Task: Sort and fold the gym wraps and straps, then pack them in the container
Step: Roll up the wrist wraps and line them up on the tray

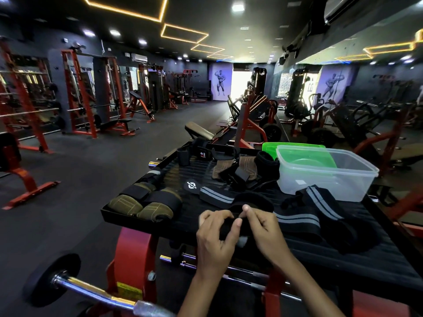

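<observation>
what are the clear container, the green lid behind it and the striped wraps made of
Clear container: looks like translucent, slightly glossy plastic, since the lid shows through its walls.
Green lid: probably plastic too, see-through green with a shiny rim.
Striped wraps: seemingly woven elastic fabric, matte black with grey bands, lying limp and creased.

Black wraps (304,219) with grey stripes, green lid (295,146)

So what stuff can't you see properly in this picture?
Head view:
- Black wrap: the left hand and right hand cover most of it.
- Green lid: the clear container hides its lower part.
- Barbell: cut off by the bottom edge.
- White logo: too small to read.
</observation>
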`<state>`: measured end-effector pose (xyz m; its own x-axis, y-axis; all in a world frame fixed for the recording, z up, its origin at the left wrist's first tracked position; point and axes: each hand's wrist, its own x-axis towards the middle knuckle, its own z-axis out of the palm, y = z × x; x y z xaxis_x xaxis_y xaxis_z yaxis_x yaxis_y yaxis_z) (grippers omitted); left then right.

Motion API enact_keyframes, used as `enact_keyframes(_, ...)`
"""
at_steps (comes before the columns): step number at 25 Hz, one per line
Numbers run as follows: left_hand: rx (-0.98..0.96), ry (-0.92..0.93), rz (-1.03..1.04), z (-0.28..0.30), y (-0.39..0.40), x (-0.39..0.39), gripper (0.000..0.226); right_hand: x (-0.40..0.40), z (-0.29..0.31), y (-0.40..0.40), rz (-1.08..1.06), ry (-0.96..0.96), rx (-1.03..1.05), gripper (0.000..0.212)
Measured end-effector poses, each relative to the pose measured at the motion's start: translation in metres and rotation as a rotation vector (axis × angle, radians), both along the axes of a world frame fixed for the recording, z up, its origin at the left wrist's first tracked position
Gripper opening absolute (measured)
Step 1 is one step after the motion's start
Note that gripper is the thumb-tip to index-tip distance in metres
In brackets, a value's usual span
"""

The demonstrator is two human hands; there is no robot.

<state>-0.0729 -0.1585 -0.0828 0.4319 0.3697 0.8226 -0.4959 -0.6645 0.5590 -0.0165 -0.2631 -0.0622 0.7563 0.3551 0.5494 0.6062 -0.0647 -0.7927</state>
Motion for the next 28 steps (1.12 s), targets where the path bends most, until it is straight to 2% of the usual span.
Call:
enact_keyframes(1,-0.022,-0.024,-0.011,-0.001,0.0,0.002,0.026,-0.001,-0.001,-0.003,0.012,-0.028,-0.016,0.05)
enact_keyframes(4,-0.222,-0.009,-0.06,0.005,-0.009,0.006,0.019,-0.005,-0.005,-0.007,-0.127,-0.34,-0.048,0.044)
enact_keyframes(6,-0.231,-0.001,-0.086,0.005,-0.013,0.006,0.023,-0.007,-0.005,-0.004,-0.153,-0.384,-0.04,0.044)
enact_keyframes(10,-0.023,-0.099,-0.085,-0.001,-0.004,0.006,0.028,0.001,0.002,0.001,-0.122,-0.179,0.069,0.072)
enact_keyframes(14,-0.085,-0.116,-0.096,0.003,-0.01,0.008,0.028,-0.008,0.005,-0.004,-0.159,-0.382,0.057,0.045)
enact_keyframes(16,-0.063,-0.112,-0.119,0.001,-0.014,0.008,0.028,-0.004,0.003,-0.005,-0.143,-0.374,0.078,0.049)
enact_keyframes(19,0.076,-0.145,-0.123,-0.004,-0.007,0.008,0.029,0.002,0.002,0.001,-0.119,0.0,0.187,0.052)
enact_keyframes(20,0.077,-0.146,-0.122,-0.003,-0.004,0.008,0.028,0.001,0.0,0.001,-0.102,0.038,0.188,0.048)
enact_keyframes(22,-0.04,-0.142,-0.111,0.002,-0.006,0.008,0.027,-0.005,-0.001,-0.002,-0.146,-0.172,0.142,0.036)
enact_keyframes(24,-0.176,-0.118,-0.113,0.006,-0.013,0.008,0.029,-0.01,-0.003,-0.004,-0.224,-0.424,0.096,0.036)
enact_keyframes(26,-0.207,-0.08,-0.12,0.004,-0.017,0.009,0.031,-0.009,-0.004,-0.004,-0.245,-0.442,0.092,0.045)
enact_keyframes(28,-0.132,-0.068,-0.11,0.001,-0.011,0.008,0.032,-0.004,-0.001,-0.002,-0.242,-0.31,0.152,0.051)
